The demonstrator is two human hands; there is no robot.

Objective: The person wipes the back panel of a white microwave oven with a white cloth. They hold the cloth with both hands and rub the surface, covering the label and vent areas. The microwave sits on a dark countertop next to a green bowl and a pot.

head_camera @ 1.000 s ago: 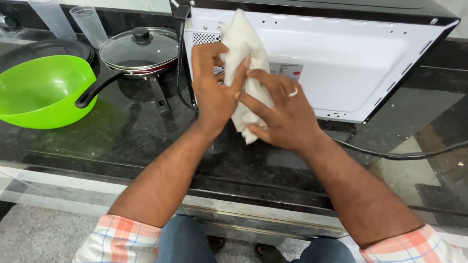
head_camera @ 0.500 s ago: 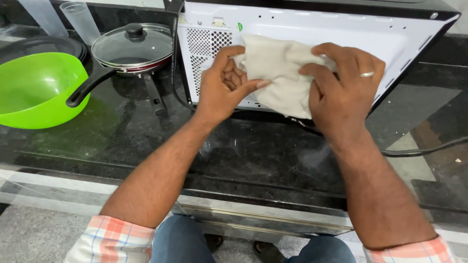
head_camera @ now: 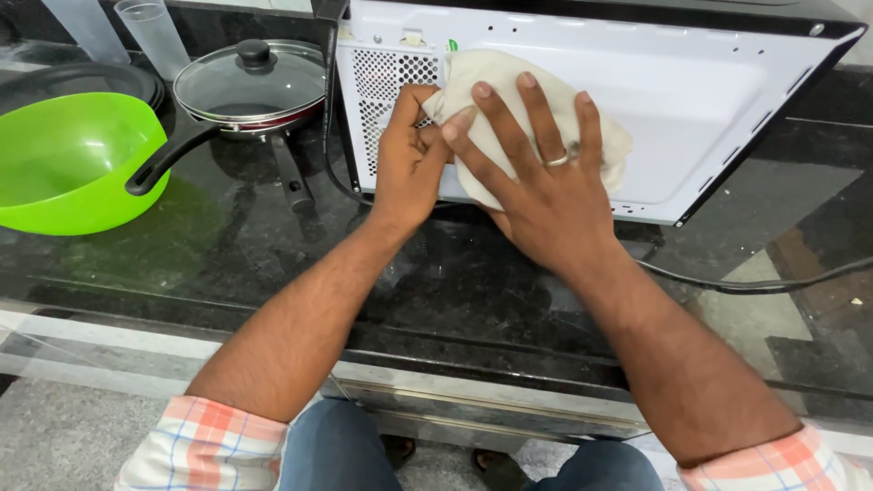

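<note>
From the head view, looking down, both hands work close together on a cream-coloured cloth (head_camera: 536, 123) pressed against the white back panel of a microwave oven (head_camera: 691, 109) that stands on a dark, polished stone worktop (head_camera: 436, 282). The right hand (head_camera: 536, 177) lies flat over the cloth with its fingers spread upward, a ring showing on one finger, and its palm covers the lower part of the fabric. The left hand (head_camera: 409, 155) sits just beside it, touching it at the thumb side, with its fingers curled onto the cloth's left edge where the fabric meets the panel's perforated vent area. So the two hands are together, the left pinching the cloth's edge and the right pressing it flat rather than gripping it. A black power cable (head_camera: 755, 284) runs from under the oven across the worktop to the right. To the left of the oven stands a black frying pan (head_camera: 245, 91) with a glass lid and a dark knob, its long handle pointing down and left toward a bright green bowl (head_camera: 68, 164), which it overlaps. Behind the pan a clear plastic tumbler (head_camera: 155, 32) stands near the top edge. Checked sleeves show at the bottom corners.
</note>
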